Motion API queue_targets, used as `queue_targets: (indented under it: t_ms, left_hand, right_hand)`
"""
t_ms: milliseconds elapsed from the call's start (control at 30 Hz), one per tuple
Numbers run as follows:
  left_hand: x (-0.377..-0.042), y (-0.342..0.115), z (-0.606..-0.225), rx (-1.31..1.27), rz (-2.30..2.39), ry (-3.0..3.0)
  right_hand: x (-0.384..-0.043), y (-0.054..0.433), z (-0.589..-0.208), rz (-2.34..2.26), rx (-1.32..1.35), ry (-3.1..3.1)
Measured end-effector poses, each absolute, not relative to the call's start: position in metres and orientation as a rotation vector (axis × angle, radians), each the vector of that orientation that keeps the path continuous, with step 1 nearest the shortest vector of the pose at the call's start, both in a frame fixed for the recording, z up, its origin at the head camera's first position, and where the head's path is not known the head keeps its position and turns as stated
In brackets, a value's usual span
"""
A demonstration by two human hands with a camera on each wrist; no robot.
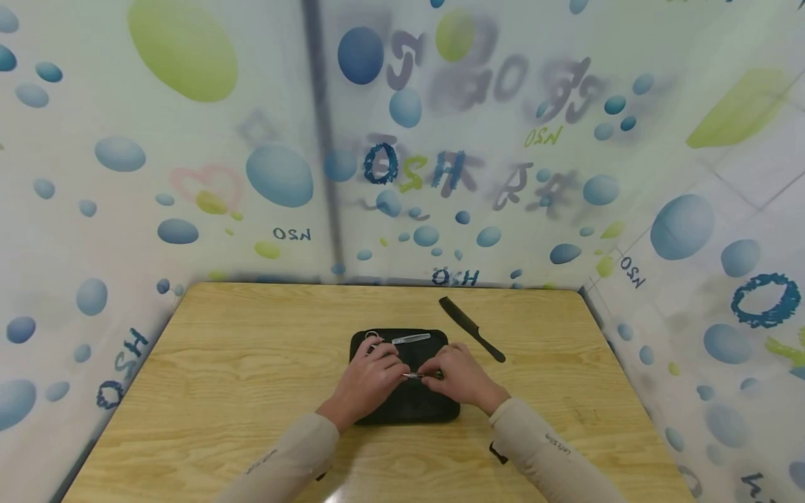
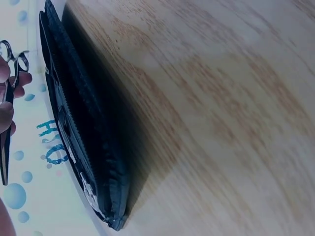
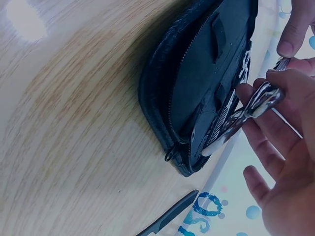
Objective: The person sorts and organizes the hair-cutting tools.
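Both hands hold a pair of scissors (image 1: pixel 412 376) above an unzipped black case (image 1: pixel 409 409). My left hand (image 1: pixel 371 377) pinches its blade end; the left thumb presses on the metal in the right wrist view. The right hand (image 1: pixel 462 374) pinches the handle end between thumb and fingers, with the other fingers spread below in the right wrist view. In the left wrist view, the scissors (image 2: pixel 5 152) show finger rings at the top and dark blades pointing down. A second pair of scissors with a silver blade (image 1: pixel 412 339) lies in the case, its ring near my left fingers.
A black comb (image 1: pixel 468 325) lies slantwise on the wooden table (image 1: pixel 251 349), behind and right of the case. Elastic loops (image 3: pixel 219 37) and a zip run along the case's inside. Patterned walls (image 1: pixel 277 175) stand behind the table and at both sides.
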State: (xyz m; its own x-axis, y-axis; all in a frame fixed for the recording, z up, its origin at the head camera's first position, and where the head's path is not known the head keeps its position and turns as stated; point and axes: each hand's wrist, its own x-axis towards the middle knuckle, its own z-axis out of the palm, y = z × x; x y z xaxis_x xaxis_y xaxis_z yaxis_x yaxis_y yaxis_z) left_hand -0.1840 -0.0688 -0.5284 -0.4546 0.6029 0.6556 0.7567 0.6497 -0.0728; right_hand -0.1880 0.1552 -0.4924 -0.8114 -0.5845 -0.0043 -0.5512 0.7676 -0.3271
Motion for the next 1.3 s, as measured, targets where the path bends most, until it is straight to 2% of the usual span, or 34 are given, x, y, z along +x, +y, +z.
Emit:
queue_targets:
  t_ms: [667,1300]
  left_hand:
    - [-0.184,-0.095,-0.536,-0.953,-0.363,-2.387]
    - [-0.184,-0.131,-0.548,-0.816,-0.253,-2.652]
  right_hand:
    - [-0.193,0.165,-0.502,-0.272,-0.963,3.047]
    - [-0.203,0.200,-0.513,-0.084,-0.777,3.207]
